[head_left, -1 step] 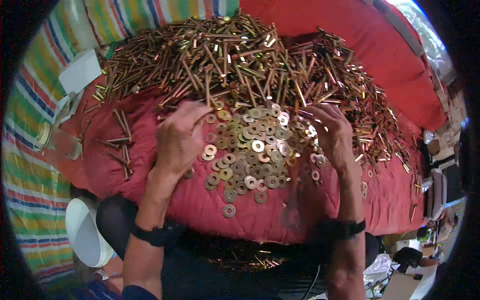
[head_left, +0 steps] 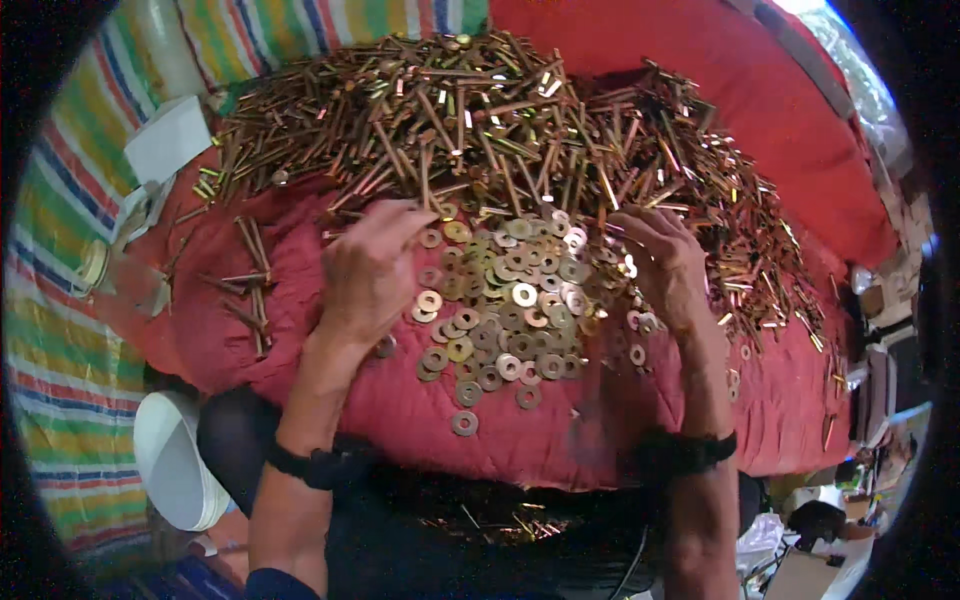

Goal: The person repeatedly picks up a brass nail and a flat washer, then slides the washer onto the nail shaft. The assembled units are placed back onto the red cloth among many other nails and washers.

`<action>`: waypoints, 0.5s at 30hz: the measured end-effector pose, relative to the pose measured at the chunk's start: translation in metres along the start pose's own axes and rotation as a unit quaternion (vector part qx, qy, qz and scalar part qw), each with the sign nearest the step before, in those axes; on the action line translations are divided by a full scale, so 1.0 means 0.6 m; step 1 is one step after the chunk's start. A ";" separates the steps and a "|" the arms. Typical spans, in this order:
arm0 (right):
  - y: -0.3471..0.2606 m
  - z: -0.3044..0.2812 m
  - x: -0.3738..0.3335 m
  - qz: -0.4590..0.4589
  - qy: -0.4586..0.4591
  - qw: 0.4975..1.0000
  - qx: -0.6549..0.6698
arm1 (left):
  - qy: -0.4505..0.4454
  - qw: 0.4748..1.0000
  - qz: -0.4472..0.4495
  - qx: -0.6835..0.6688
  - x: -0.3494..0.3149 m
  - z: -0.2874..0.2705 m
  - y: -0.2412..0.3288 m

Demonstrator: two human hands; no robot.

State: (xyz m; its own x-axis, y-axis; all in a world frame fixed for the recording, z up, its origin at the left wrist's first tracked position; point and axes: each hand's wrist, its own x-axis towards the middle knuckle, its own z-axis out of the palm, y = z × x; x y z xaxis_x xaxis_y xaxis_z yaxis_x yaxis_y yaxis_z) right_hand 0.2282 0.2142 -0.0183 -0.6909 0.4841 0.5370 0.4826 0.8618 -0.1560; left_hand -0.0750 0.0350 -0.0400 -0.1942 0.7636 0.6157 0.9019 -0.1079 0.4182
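Observation:
A spread of flat brass-coloured washers [head_left: 523,294] lies on the red padded cloth [head_left: 520,455] between my hands. Behind it rises a large heap of long brassy bolts [head_left: 470,100]. My left hand [head_left: 368,268] is at the left edge of the washers, thumb and fingers pinched together by the foot of the heap; whatever they hold is too small to make out. On the other side, my right hand [head_left: 665,258] has its fingers bent inward against the bolts and washers. Its fingertips are partly hidden, so I cannot make out what is in them.
Several loose bolts [head_left: 258,280] lie to the left on the cloth. A white bucket [head_left: 170,465] stands at lower left, and a white box [head_left: 168,140] sits against the striped sheet [head_left: 70,330]. More bolts [head_left: 535,528] show below the cloth's front edge, near my lap.
The whole view has shifted slightly, moving the scene a little to the right in the picture. Both hands keep nearly the same place and pose over the hardware.

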 end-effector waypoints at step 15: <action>0.043 0.037 0.063 -0.211 -0.070 0.972 -0.078 | -0.121 0.971 0.169 0.114 0.043 0.009 -0.055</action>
State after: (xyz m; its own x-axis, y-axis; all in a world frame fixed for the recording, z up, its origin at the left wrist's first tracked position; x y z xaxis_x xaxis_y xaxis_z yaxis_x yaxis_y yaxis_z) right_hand 0.2024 0.2584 -0.0205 -0.9063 0.1187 0.4055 0.2095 0.9597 0.1874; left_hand -0.1078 0.0618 -0.0415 0.2002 0.8389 0.5061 0.9654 -0.2569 0.0439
